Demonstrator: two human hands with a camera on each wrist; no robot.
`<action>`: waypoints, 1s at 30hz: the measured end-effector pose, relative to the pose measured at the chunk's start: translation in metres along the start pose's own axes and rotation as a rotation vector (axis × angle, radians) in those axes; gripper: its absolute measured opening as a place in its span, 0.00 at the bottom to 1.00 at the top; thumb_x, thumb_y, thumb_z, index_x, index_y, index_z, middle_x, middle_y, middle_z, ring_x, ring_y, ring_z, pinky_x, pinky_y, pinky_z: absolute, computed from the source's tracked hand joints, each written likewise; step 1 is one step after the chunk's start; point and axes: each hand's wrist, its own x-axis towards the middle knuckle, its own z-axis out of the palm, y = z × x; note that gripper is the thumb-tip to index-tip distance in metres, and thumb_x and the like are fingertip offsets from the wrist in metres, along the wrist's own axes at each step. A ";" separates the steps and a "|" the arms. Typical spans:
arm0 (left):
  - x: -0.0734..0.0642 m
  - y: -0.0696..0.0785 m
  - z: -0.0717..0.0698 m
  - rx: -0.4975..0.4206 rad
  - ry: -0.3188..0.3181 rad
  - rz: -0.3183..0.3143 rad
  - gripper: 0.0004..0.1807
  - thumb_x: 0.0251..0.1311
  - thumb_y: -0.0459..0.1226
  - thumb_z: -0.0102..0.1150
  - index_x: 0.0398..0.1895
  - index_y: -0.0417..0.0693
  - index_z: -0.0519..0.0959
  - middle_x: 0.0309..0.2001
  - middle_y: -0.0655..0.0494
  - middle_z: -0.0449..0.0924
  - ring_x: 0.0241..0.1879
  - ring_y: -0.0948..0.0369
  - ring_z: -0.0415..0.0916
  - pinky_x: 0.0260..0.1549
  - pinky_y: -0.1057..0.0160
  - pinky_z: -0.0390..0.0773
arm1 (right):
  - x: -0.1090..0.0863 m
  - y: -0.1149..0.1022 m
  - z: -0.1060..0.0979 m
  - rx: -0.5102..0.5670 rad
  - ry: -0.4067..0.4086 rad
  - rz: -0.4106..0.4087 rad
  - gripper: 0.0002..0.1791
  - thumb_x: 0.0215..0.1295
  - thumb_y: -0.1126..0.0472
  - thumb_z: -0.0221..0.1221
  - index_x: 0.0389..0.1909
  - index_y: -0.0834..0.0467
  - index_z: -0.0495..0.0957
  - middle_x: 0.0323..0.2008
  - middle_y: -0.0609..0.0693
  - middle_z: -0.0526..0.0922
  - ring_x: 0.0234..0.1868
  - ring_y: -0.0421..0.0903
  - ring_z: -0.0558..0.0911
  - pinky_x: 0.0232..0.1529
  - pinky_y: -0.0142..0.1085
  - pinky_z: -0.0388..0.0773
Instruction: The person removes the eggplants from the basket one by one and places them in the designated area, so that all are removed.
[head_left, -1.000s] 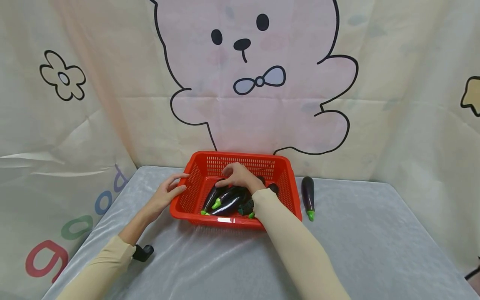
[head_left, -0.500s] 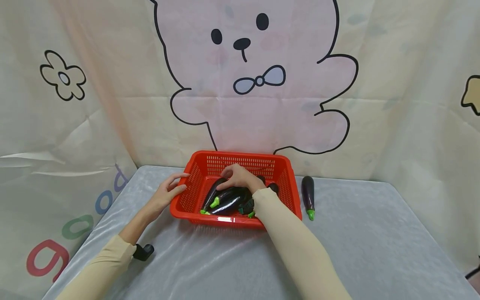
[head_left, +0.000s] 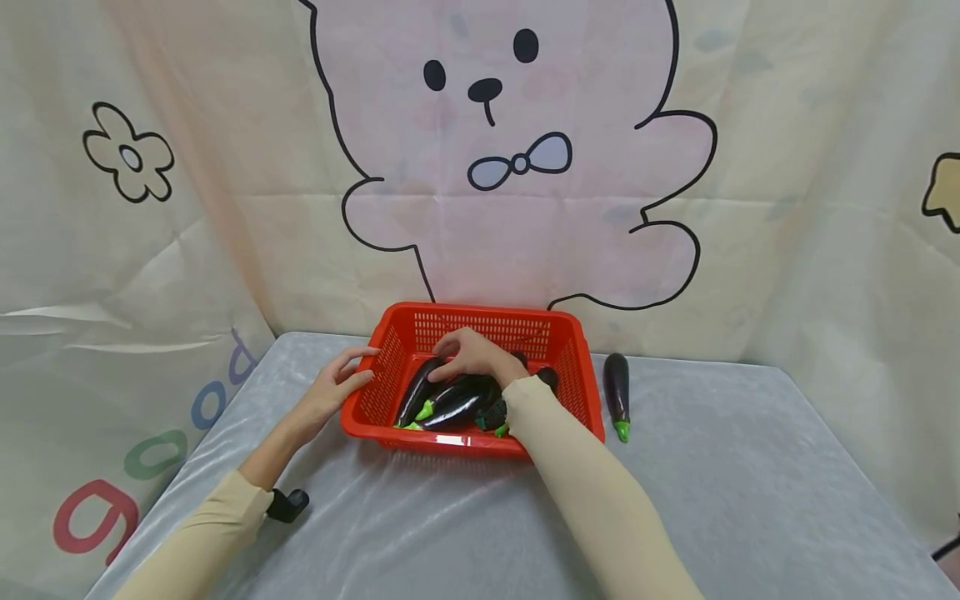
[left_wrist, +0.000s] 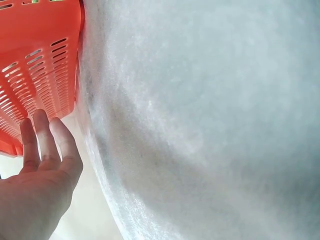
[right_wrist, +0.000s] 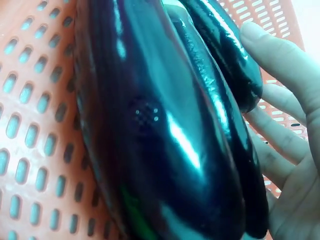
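Observation:
A red plastic basket point(head_left: 457, 444) with slotted walls stands on the table, with several dark eggplants point(head_left: 465, 408) inside. My left hand point(head_left: 330, 392) is at its left end, fingers nearly straight against the slotted wall, as the left wrist view shows. Reaching into the basket, my right hand point(head_left: 476, 354) pinches the rounded end of the leftmost eggplant point(head_left: 414, 400) between thumb and fingers. Its green stem end points toward the front. In the right wrist view, a large glossy eggplant point(right_wrist: 160, 130) fills the middle, and the thumb point(right_wrist: 260, 37) lies along the farther eggplant.
One more eggplant point(head_left: 617, 396) lies outside, just right of the basket, green end to the front. A grey velvety cloth point(head_left: 720, 467) covers the table. A printed curtain point(head_left: 517, 233) hangs close behind the basket.
The leftmost eggplant has shifted slightly left inside the basket, together with my right hand. My left hand has stayed at the basket's left end.

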 end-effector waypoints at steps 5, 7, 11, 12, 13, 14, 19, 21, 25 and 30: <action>0.000 0.000 0.000 0.003 0.002 -0.005 0.25 0.75 0.36 0.54 0.72 0.45 0.65 0.64 0.30 0.69 0.56 0.36 0.74 0.45 0.52 0.83 | 0.003 -0.003 0.001 0.033 0.008 -0.048 0.30 0.58 0.52 0.75 0.58 0.60 0.81 0.50 0.48 0.84 0.56 0.50 0.78 0.59 0.47 0.74; 0.000 0.000 0.000 0.001 0.000 -0.006 0.25 0.75 0.36 0.54 0.73 0.45 0.65 0.64 0.30 0.69 0.56 0.35 0.74 0.45 0.50 0.83 | 0.004 -0.004 0.001 0.053 0.018 -0.060 0.29 0.58 0.52 0.75 0.58 0.59 0.81 0.51 0.47 0.84 0.56 0.49 0.77 0.58 0.47 0.74; 0.000 0.000 0.000 -0.011 -0.007 -0.007 0.25 0.76 0.36 0.53 0.73 0.45 0.64 0.64 0.29 0.69 0.56 0.35 0.74 0.45 0.50 0.83 | 0.006 -0.007 0.002 0.107 0.033 -0.082 0.26 0.58 0.54 0.75 0.56 0.56 0.82 0.51 0.47 0.83 0.56 0.48 0.76 0.56 0.47 0.75; 0.000 -0.001 0.000 -0.012 -0.007 -0.007 0.25 0.76 0.36 0.53 0.73 0.45 0.64 0.64 0.29 0.69 0.56 0.35 0.74 0.45 0.50 0.83 | 0.006 -0.007 0.002 0.121 0.035 -0.089 0.25 0.58 0.55 0.75 0.55 0.55 0.82 0.51 0.47 0.82 0.56 0.48 0.76 0.55 0.47 0.76; 0.001 -0.001 0.000 -0.013 -0.009 -0.007 0.25 0.76 0.36 0.52 0.73 0.45 0.64 0.64 0.29 0.69 0.56 0.35 0.74 0.45 0.51 0.83 | 0.006 -0.008 0.002 0.135 0.034 -0.097 0.24 0.58 0.56 0.75 0.54 0.55 0.82 0.52 0.47 0.82 0.56 0.48 0.76 0.55 0.46 0.76; 0.001 -0.001 0.000 -0.013 -0.009 -0.007 0.25 0.76 0.36 0.52 0.73 0.45 0.64 0.63 0.29 0.69 0.56 0.35 0.74 0.45 0.51 0.83 | 0.006 -0.008 0.001 0.153 0.034 -0.103 0.24 0.58 0.57 0.75 0.54 0.55 0.81 0.53 0.47 0.81 0.57 0.48 0.76 0.55 0.47 0.76; 0.000 -0.001 -0.001 -0.017 -0.015 0.003 0.26 0.76 0.37 0.53 0.73 0.45 0.64 0.63 0.29 0.69 0.56 0.36 0.75 0.45 0.53 0.83 | 0.005 -0.010 0.001 0.263 0.015 -0.115 0.22 0.58 0.60 0.74 0.53 0.55 0.80 0.56 0.48 0.80 0.59 0.51 0.76 0.54 0.48 0.77; 0.000 -0.001 -0.001 -0.017 -0.017 0.006 0.25 0.76 0.37 0.52 0.73 0.45 0.64 0.63 0.29 0.69 0.56 0.36 0.75 0.45 0.53 0.83 | 0.005 -0.011 0.001 0.301 0.007 -0.113 0.22 0.59 0.61 0.74 0.54 0.55 0.80 0.56 0.48 0.79 0.59 0.51 0.75 0.53 0.48 0.78; 0.000 -0.002 -0.001 -0.013 -0.017 0.007 0.26 0.76 0.38 0.52 0.73 0.45 0.64 0.63 0.29 0.69 0.56 0.36 0.75 0.45 0.53 0.83 | 0.005 -0.013 0.003 0.366 -0.008 -0.115 0.22 0.60 0.63 0.73 0.55 0.56 0.79 0.55 0.50 0.80 0.59 0.52 0.75 0.51 0.47 0.80; 0.000 -0.002 -0.001 -0.016 -0.017 0.004 0.26 0.76 0.38 0.53 0.73 0.45 0.64 0.64 0.29 0.69 0.57 0.36 0.74 0.45 0.52 0.83 | 0.004 -0.018 0.005 0.467 -0.042 -0.130 0.23 0.62 0.67 0.70 0.57 0.59 0.77 0.55 0.55 0.79 0.57 0.54 0.76 0.51 0.52 0.80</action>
